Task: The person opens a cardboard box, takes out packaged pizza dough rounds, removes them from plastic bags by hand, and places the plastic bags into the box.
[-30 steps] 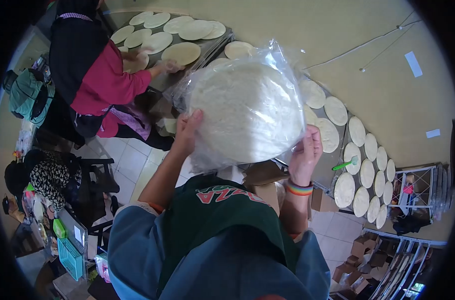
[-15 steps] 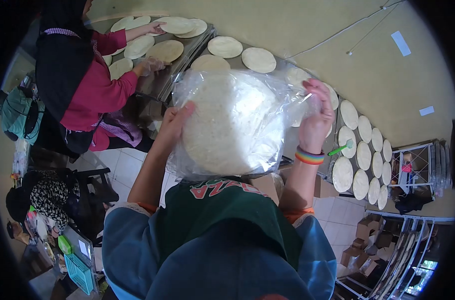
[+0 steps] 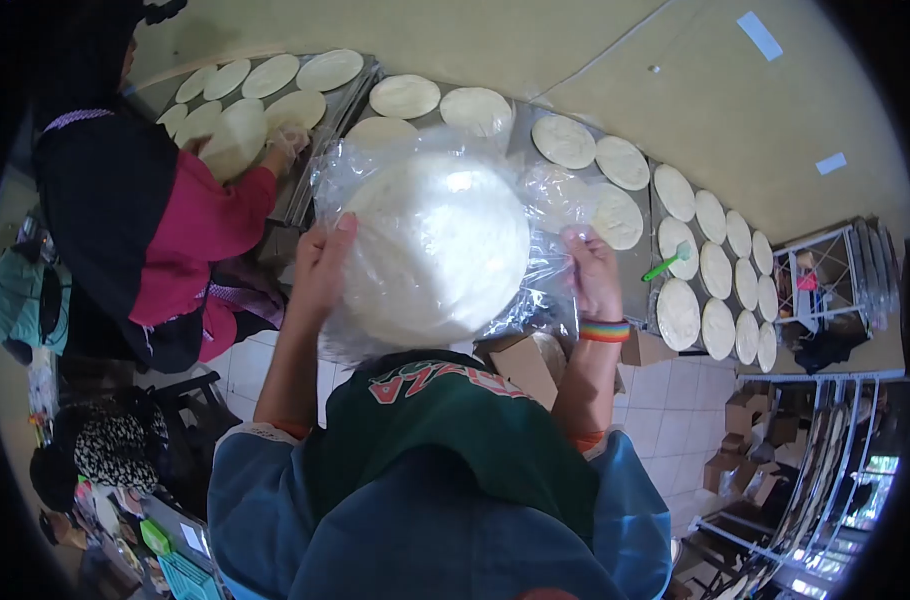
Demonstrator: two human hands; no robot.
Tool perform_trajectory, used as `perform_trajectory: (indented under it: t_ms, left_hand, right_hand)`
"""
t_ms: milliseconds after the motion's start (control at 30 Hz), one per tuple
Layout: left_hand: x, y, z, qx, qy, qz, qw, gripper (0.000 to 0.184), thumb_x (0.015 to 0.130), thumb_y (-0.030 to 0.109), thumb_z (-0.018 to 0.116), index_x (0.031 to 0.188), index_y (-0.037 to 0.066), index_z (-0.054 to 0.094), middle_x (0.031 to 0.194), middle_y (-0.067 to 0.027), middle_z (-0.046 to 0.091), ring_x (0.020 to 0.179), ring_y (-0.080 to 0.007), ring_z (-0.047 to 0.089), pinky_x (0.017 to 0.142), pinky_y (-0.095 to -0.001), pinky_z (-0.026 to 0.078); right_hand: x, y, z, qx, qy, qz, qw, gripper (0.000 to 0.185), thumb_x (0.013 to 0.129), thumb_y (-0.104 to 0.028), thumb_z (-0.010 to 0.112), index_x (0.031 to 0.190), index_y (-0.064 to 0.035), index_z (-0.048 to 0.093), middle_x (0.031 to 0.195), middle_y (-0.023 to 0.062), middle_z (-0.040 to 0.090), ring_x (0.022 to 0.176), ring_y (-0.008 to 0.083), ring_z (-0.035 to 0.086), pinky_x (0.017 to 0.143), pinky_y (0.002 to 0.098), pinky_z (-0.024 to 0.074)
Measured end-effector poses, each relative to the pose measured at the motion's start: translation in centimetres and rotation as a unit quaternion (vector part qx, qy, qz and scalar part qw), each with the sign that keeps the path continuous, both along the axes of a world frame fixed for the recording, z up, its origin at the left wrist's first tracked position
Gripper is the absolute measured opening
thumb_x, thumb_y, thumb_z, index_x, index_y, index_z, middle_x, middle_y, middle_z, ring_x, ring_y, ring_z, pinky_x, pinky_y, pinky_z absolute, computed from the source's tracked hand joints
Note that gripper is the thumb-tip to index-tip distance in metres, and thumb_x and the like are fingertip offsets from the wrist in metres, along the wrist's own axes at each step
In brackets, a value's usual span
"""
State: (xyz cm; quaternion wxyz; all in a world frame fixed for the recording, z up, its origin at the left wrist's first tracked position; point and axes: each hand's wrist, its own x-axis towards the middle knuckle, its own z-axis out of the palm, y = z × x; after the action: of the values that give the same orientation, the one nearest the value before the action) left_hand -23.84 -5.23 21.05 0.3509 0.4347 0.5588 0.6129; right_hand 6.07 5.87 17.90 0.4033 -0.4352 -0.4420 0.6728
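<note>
In front of my chest I hold a clear plastic bag (image 3: 545,270) with round, pale pizza bases (image 3: 435,250) inside; how many are stacked there I cannot tell. My left hand (image 3: 322,265) grips the bag's left side, thumb on top against the edge of the bases. At the right, my right hand (image 3: 595,275) has its fingers pinched on the loose plastic, apart from the bases. Glare whitens the middle of the bag. A rainbow band circles my right wrist.
Metal trays with more pizza bases (image 3: 563,141) line the wall. A green-handled brush (image 3: 665,262) lies on one base at the right. To the left, a co-worker (image 3: 200,235) handles bases at another tray. Cardboard boxes (image 3: 520,370) stand below, and a rack (image 3: 825,480) at lower right.
My right hand has come down and inward, from raised fingers at the bag's upper right to its right edge. The co-worker's hands have shifted to a nearer base. My view has turned slightly.
</note>
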Motion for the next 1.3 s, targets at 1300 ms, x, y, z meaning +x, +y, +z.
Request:
perform_trajectory:
  t_ms: [1300]
  left_hand:
    - [-0.9,-3.4,-2.9,-0.082,0.212,0.062,0.972,0.031,0.090,0.018,0.037,0.086,-0.002,0.060,0.084,-0.0091,0.058,0.071,-0.0134,0.050,0.067,-0.0260,0.039]
  right_hand:
    - [0.8,-2.9,-7.4,-0.054,0.137,-0.014,0.989,0.025,0.072,-0.006,0.065,0.095,-0.0038,0.058,0.088,0.0053,0.062,0.076,0.0121,0.059,0.068,0.0261,0.0479]
